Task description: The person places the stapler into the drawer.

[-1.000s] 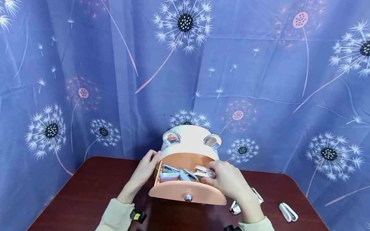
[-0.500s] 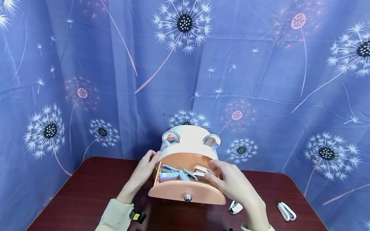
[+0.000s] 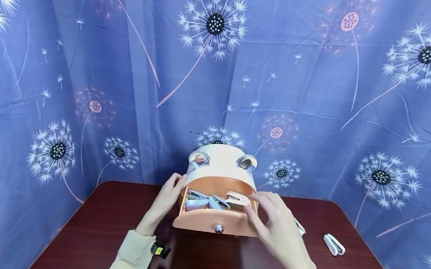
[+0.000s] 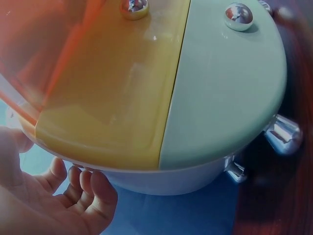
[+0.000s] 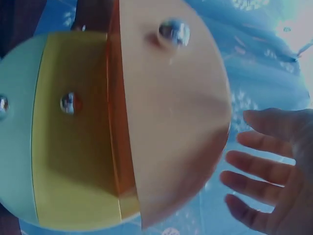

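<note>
A white rounded desktop drawer cabinet (image 3: 222,161) stands at the table's back, its peach top drawer (image 3: 202,221) pulled out. Inside lie two light-blue mini staplers, one stapler (image 3: 197,201) at the left and another stapler (image 3: 219,203) in the middle, plus a cream stapler (image 3: 238,199) at the right. My left hand (image 3: 166,198) holds the cabinet's left side; the left wrist view shows its fingers (image 4: 100,188) curled against the wall under the rim. My right hand (image 3: 282,225) hovers at the drawer's right end, fingers spread, nothing between them.
A white stapler (image 3: 334,245) lies on the dark red table (image 3: 122,211) at the right. Another white stapler (image 3: 300,227) is mostly hidden behind my right hand. Below the open drawer are a yellow drawer (image 5: 73,156) and a green drawer (image 5: 17,142). A blue dandelion curtain (image 3: 148,85) hangs behind.
My right hand has let go of the cream stapler, which stays in the drawer, and has drawn back to the right with its fingers spreading. The left hand has kept its place.
</note>
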Available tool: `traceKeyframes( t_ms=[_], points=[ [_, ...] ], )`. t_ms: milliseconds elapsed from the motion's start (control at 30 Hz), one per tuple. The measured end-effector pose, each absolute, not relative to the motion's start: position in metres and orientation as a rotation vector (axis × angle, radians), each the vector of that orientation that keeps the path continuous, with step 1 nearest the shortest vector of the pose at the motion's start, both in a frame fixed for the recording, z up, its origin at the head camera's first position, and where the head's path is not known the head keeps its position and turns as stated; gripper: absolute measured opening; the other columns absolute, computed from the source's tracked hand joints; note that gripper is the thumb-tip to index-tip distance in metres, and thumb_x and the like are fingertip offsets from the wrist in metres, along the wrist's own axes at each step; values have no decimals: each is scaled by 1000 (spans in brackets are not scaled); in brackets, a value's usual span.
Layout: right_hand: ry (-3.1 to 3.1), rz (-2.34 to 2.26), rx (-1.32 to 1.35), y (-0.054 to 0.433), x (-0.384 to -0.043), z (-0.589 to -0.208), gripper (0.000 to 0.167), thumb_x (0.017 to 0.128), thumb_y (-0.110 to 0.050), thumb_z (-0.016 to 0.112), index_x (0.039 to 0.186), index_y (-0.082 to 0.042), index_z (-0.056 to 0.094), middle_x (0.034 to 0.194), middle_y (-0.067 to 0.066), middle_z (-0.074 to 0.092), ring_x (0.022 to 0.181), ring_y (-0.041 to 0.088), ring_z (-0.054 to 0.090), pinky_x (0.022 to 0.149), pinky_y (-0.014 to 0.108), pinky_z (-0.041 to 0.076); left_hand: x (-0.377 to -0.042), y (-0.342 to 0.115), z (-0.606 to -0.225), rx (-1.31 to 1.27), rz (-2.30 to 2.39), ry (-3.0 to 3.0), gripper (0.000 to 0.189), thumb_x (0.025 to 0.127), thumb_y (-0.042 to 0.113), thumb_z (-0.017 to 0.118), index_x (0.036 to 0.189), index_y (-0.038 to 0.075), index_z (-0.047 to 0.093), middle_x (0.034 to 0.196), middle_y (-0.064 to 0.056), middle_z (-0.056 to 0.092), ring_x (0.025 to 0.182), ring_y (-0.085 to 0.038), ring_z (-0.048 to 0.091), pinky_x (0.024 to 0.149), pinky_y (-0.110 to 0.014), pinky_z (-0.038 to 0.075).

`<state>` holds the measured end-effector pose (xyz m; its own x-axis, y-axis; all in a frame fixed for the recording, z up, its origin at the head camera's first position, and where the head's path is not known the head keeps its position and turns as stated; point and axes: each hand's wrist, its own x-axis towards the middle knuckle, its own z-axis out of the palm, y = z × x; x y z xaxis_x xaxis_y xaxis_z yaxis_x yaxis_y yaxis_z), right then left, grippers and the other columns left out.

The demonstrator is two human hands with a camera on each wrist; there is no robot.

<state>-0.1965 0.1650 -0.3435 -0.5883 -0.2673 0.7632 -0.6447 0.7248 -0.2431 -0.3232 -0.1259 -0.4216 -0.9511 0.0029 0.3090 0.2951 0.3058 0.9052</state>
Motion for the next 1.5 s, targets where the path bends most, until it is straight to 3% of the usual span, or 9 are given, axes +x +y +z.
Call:
traceKeyframes(
  t_ms=[200,433,667,800,900,1333,1500],
  points=[
    [-1967,719,857,150,-187,-347,14,94,-22,66,100,-10,70,106,-1,63,100,19,57,92,21,39,-323,-126,-420,-275,-1689,-2332,38,101,45,50,97,8,54,78,-4,47,78,-19,50,67,-31,39],
    [-1845,691,944,132,-181,-359,23,101,-27,54,95,-10,70,92,-5,61,82,12,54,74,19,42,-324,-126,-421,-261,-1685,-2329,38,101,46,50,95,8,55,77,-4,48,78,-20,50,68,-32,39],
    [-1946,553,930,118,-180,-376,25,101,-30,53,94,-13,69,83,-9,64,77,6,62,67,24,49,-323,-127,-422,-265,-1709,-2316,38,101,47,50,95,10,54,76,-4,46,76,-20,50,66,-31,39],
    [-1975,515,920,114,-182,-385,16,97,-29,60,93,-16,68,76,-12,60,68,1,57,62,22,46,-323,-127,-424,-262,-1726,-2319,39,100,48,51,95,10,55,76,-4,46,76,-20,50,66,-31,39],
    [-1954,517,926,113,-186,-389,11,93,-25,66,96,-15,68,77,-11,62,69,2,58,63,22,46,-323,-128,-424,-260,-1724,-2316,40,100,49,51,95,9,55,76,-4,47,76,-20,50,66,-32,39],
    [-1928,520,859,111,-190,-394,14,97,-28,61,96,-16,68,79,-11,60,65,3,55,58,20,44,-322,-126,-421,-281,-1738,-2310,40,100,48,51,96,8,54,77,-5,46,77,-21,49,66,-31,39],
    [-1934,556,806,108,-192,-397,9,92,-24,66,97,-17,68,79,-10,60,63,2,56,55,16,43,-322,-127,-422,-289,-1742,-2307,39,101,46,50,96,8,53,76,-4,45,76,-21,49,66,-31,39]
  ],
)
